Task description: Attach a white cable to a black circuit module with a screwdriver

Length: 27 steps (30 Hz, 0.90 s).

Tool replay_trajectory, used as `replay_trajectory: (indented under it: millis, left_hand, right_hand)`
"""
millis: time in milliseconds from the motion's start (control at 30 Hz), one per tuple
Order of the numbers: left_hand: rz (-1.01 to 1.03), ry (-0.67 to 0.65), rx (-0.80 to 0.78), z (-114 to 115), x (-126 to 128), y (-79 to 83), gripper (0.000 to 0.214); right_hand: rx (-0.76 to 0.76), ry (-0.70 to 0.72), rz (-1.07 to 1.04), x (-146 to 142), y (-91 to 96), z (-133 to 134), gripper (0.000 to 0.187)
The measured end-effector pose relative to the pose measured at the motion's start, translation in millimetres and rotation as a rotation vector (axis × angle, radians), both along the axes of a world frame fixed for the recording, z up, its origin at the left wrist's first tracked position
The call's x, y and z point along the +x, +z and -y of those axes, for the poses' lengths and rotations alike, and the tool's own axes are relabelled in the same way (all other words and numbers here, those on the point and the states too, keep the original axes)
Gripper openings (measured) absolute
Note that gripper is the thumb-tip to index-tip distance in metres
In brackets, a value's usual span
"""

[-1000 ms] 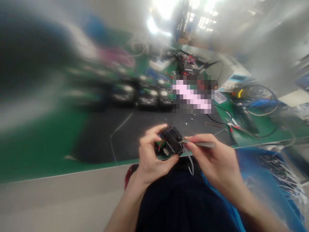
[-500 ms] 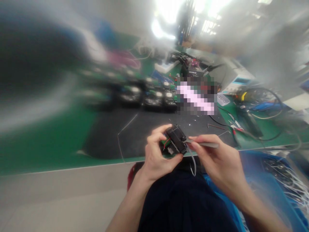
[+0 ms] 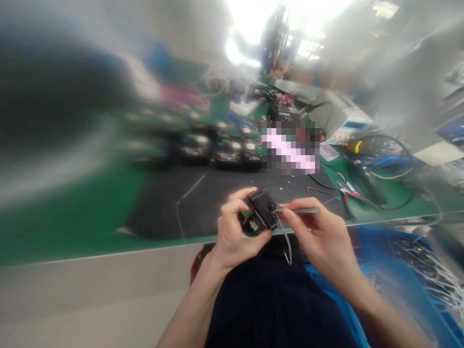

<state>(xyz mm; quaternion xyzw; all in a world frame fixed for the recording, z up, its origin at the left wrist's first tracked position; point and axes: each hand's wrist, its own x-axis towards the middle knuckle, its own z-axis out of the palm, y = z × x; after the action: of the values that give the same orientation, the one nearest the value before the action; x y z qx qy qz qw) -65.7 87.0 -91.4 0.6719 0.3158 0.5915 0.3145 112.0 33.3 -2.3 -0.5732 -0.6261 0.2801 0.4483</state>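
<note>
Bench (image 3: 72, 227) with dark mat (image 3: 203, 203) lies ahead. Left hand (image 3: 235, 234) pinches the module (image 3: 264, 215) by its ends above the bench edge, tilted, seemingly to face the right hand (image 3: 319, 237), whose fingertips pinch a grey tool (image 3: 302, 210), tip touching the module's side.

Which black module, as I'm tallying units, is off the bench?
The module in the left hand, a grey tool touching it; the others line the mat's far edge.
</note>
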Motion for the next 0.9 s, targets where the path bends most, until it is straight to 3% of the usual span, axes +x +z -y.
replay_trajectory:
  millis: [133,267,467,600,733,900]
  left_hand:
    - [0.011,-0.006,-0.006,0.5,-0.3,-1.1,0.073]
    - [0.023,-0.016,-0.037,1.0,-0.7,-3.0,0.073]
    - [0.015,-0.018,-0.051,0.1,1.2,-0.9,0.074]
    - [0.014,-0.017,-0.078,-1.3,1.1,2.2,0.076]
    - [0.029,-0.012,-0.109,-2.9,0.4,2.6,0.076]
    - [0.082,-0.027,-0.14,-3.5,3.3,1.6,0.073]
  right_hand:
    - [-0.107,-0.027,-0.181,1.4,-0.3,-4.9,0.024]
    - [-0.285,0.034,-0.412,11.5,-8.6,-20.5,0.041]
    - [-0.402,0.074,-0.515,22.1,-15.0,-34.8,0.051]
    - [-0.332,0.05,-0.48,20.4,-13.3,-32.4,0.047]
    - [-0.117,-0.097,-0.357,35.3,-16.1,-28.8,0.037]
    - [-0.008,-0.231,-0.031,82.9,-48.3,-38.9,0.038]
